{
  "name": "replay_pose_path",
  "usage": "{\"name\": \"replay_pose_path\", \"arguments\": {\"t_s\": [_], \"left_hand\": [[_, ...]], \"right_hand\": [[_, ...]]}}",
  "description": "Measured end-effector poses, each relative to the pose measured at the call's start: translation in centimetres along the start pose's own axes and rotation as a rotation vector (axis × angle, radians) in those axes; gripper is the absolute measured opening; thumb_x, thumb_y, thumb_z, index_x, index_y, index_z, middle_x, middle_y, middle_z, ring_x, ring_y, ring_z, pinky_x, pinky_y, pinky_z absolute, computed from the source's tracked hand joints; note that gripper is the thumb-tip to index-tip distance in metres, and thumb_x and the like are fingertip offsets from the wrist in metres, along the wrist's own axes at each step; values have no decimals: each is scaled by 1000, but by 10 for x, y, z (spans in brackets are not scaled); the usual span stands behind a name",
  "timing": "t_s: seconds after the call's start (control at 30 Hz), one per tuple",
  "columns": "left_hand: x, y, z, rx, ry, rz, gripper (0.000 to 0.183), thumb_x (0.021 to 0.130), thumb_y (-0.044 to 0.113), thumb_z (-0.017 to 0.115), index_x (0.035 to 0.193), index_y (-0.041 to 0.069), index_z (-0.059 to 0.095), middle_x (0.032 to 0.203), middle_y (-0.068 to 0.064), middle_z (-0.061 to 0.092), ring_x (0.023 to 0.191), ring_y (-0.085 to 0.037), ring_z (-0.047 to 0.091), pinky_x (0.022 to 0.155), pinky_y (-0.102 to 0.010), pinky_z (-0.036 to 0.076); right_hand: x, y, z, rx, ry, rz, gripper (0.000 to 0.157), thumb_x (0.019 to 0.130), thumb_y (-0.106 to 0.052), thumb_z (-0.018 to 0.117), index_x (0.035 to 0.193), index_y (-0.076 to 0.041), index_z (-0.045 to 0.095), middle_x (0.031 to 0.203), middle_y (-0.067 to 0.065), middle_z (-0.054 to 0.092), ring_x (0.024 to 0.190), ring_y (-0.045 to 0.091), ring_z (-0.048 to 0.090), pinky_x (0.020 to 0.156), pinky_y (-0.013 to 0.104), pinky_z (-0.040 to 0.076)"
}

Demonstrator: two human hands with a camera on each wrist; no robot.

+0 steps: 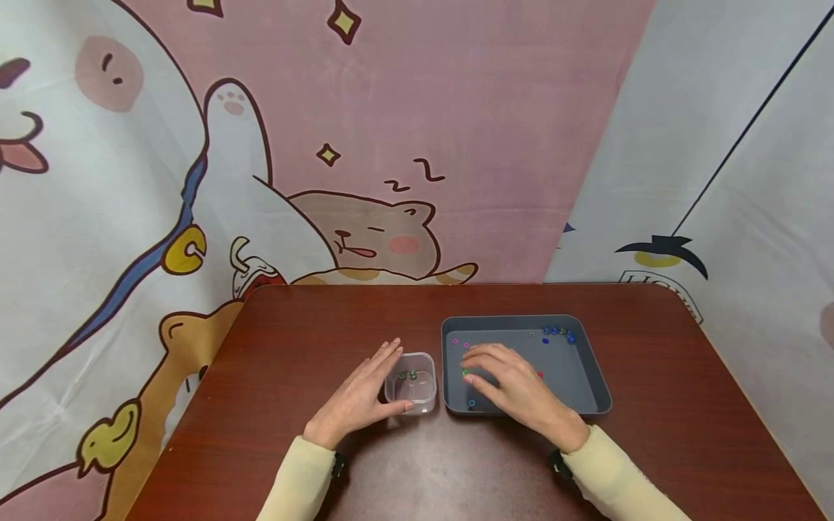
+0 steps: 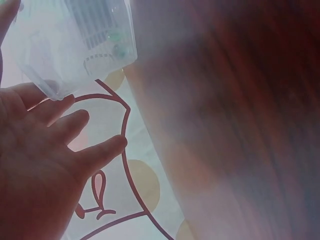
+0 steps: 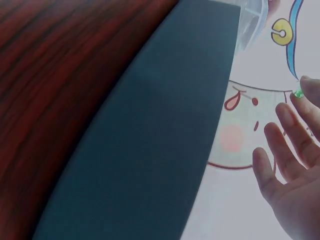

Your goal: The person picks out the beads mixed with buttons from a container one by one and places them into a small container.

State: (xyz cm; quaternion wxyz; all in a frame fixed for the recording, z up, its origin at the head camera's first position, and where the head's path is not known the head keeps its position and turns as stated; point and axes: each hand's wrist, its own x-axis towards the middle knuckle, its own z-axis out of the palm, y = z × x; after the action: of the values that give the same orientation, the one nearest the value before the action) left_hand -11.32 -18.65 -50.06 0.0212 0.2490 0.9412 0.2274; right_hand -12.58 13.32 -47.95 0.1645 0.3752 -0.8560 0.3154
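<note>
A small clear plastic box (image 1: 423, 398) with several green beads (image 1: 412, 375) in it stands on the table, left of a grey tray (image 1: 580, 380). My left hand (image 1: 357, 394) rests around the box's left side, fingers straight along the far left corner and thumb at the near side. Over the left part of the tray, my right hand (image 1: 515, 383) pinches a tiny green bead (image 3: 298, 93) between thumb and index finger. Its other fingers are spread, as the right wrist view shows.
Inside the tray lie several blue beads (image 1: 557, 331) at the far right, pink beads (image 1: 455, 341) at the far left, a teal bead (image 1: 472, 403) near the front left and a red bead (image 1: 540, 375) beside my right hand. A cartoon-print cloth (image 1: 489, 145) hangs behind the brown table (image 1: 326, 311).
</note>
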Motion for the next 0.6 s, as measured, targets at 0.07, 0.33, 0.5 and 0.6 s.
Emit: {"name": "replay_pose_path", "arguments": {"t_s": [0.07, 0.33, 0.5, 0.6], "left_hand": [[0, 0, 0, 2, -3, -3, 102, 89, 65, 72, 164, 9, 30, 172, -3, 22, 157, -22, 19, 122, -52, 29], [1, 1, 0, -22, -4, -6, 101, 89, 64, 72, 163, 8, 31, 171, -4, 24, 157, -22, 21, 122, -53, 30], [1, 1, 0, -36, -6, -16, 101, 89, 62, 73, 164, 9, 31, 171, -3, 25, 156, -22, 22, 122, -53, 30], [1, 0, 1, -40, -5, -14, 100, 90, 62, 73, 163, 8, 32, 170, -4, 26, 156, -23, 22, 121, -54, 30]], "right_hand": [[3, -4, 2, 2, -11, -1, 21, 92, -22, 81, 112, -17, 76, 121, -2, 70, 119, 20, 63, 98, 46, 54], [14, -14, 15, 9, -36, -49, 20, 93, -22, 79, 111, -15, 77, 120, -2, 70, 117, 20, 63, 99, 47, 53], [19, -17, 26, 21, -57, -71, 17, 94, -22, 78, 110, -16, 77, 120, -2, 70, 118, 18, 64, 105, 51, 50], [22, -19, 31, 17, -65, -83, 15, 95, -23, 78, 109, -18, 76, 120, -3, 70, 119, 17, 63, 105, 52, 50]]}}
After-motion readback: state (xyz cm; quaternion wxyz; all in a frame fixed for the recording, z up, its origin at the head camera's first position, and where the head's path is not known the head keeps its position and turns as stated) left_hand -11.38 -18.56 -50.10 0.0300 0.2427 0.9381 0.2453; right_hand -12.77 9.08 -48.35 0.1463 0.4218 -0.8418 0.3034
